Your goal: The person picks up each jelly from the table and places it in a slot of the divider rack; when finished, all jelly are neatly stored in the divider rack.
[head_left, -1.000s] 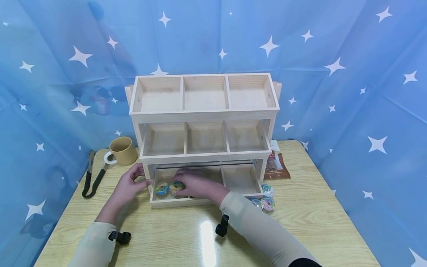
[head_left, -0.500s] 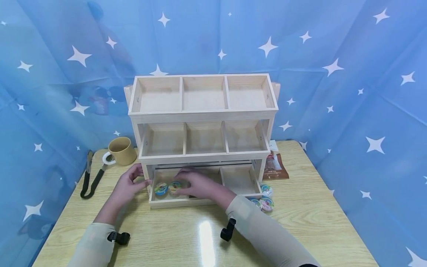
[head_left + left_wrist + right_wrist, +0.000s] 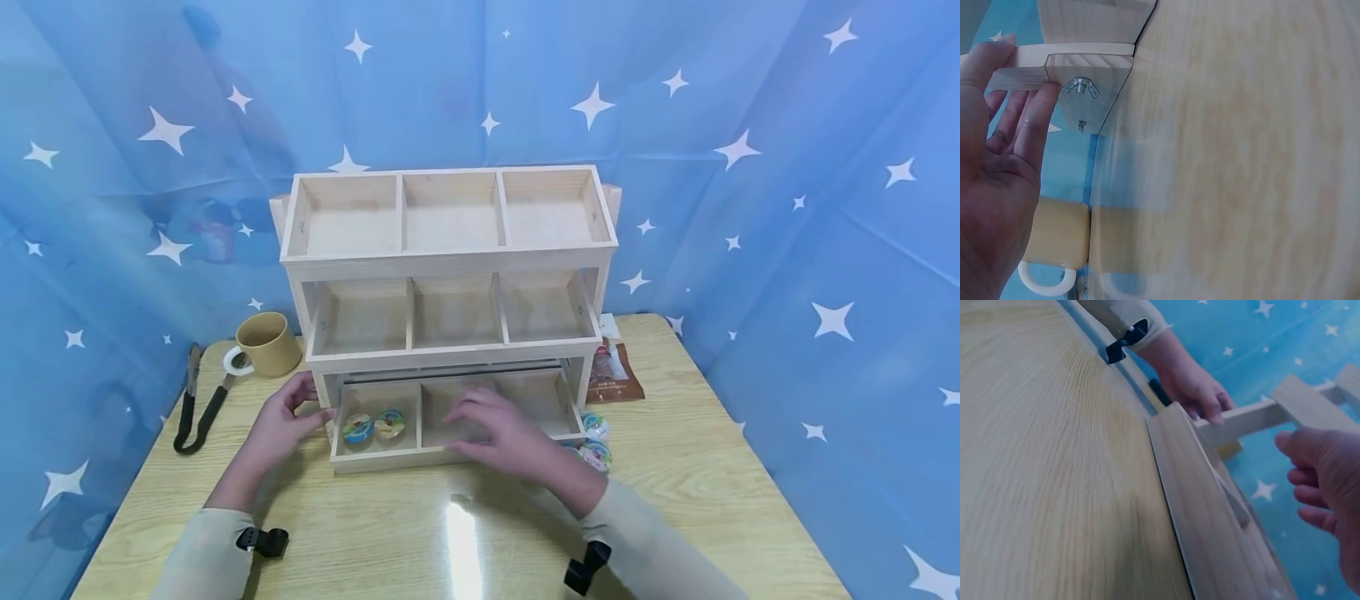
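Observation:
A three-tier wooden rack (image 3: 450, 265) stands on the table, each tier a tray split into three compartments. My left hand (image 3: 279, 425) holds its left upright post (image 3: 1022, 65), thumb on one side and fingertips on the other. In the bottom tray's left compartment lie two small round cups with printed lids, a blue-rimmed cup (image 3: 357, 428) and a yellowish cup (image 3: 389, 424). My right hand (image 3: 510, 433) hovers over the bottom tray's middle section, fingers loosely bent and nothing between them. More round cups (image 3: 596, 454) sit beside the rack's lower right corner, partly hidden.
A tan mug (image 3: 267, 343) with a white handle stands left of the rack. Black-handled tongs (image 3: 197, 421) lie near it at the table's left edge. Behind the rack's right side lies a brown packet (image 3: 615, 375). A blue starred curtain (image 3: 480, 83) hangs around the table.
My right hand has left the yellowish cup in the left compartment and moved right, over the middle section. The left hand stays at the post.

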Motion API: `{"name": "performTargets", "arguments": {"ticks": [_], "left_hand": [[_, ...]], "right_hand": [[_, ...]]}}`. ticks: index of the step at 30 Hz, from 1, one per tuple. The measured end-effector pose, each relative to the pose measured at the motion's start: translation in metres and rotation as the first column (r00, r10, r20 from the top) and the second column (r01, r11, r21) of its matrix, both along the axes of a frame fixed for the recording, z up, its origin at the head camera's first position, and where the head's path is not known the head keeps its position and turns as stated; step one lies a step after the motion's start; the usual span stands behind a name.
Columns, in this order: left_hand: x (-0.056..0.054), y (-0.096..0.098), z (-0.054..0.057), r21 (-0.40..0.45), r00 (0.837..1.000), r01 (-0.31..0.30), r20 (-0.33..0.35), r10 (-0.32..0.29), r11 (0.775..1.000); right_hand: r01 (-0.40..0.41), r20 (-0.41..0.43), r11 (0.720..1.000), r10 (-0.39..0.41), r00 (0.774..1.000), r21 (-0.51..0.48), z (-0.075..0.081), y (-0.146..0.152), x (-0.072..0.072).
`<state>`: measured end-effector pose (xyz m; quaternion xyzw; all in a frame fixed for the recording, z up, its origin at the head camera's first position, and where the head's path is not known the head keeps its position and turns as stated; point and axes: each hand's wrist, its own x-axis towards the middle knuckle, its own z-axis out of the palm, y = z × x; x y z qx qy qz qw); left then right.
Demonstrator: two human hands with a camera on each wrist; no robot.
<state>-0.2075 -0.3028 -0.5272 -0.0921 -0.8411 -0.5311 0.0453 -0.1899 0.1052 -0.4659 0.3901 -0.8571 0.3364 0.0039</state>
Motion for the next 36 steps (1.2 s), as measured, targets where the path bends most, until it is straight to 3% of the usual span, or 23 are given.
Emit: {"name": "performTargets", "arguments": {"ticks": [6, 13, 21, 30, 36], "left_hand": [[-0.001, -0.001, -0.002, 0.008, 1.0, 0.004, -0.015, -0.004, 1.0], [-0.001, 0.0, -0.002, 0.028, 1.0, 0.008, -0.01, -0.008, 1.0], [-0.001, 0.0, -0.002, 0.017, 1.0, 0.004, -0.012, -0.004, 1.0], [-0.001, 0.0, -0.001, 0.004, 1.0, 0.002, -0.007, -0.002, 1.0], [0.0, 0.001, -0.001, -0.007, 1.0, -0.006, -0.012, 0.006, 1.0]], "right_hand": [[0.043, -0.101, 0.998, -0.049, 0.994, -0.054, -0.001, 0.041, 0.009], [0.149, -0.096, 0.986, -0.156, 0.983, -0.077, -0.005, 0.09, 0.019], [0.294, -0.135, 0.951, -0.306, 0.942, -0.098, -0.017, 0.143, 0.021], [0.414, -0.076, 0.909, -0.416, 0.906, -0.05, -0.028, 0.187, 0.022], [0.408, -0.032, 0.912, -0.409, 0.912, -0.027, -0.035, 0.201, 0.019]]}}
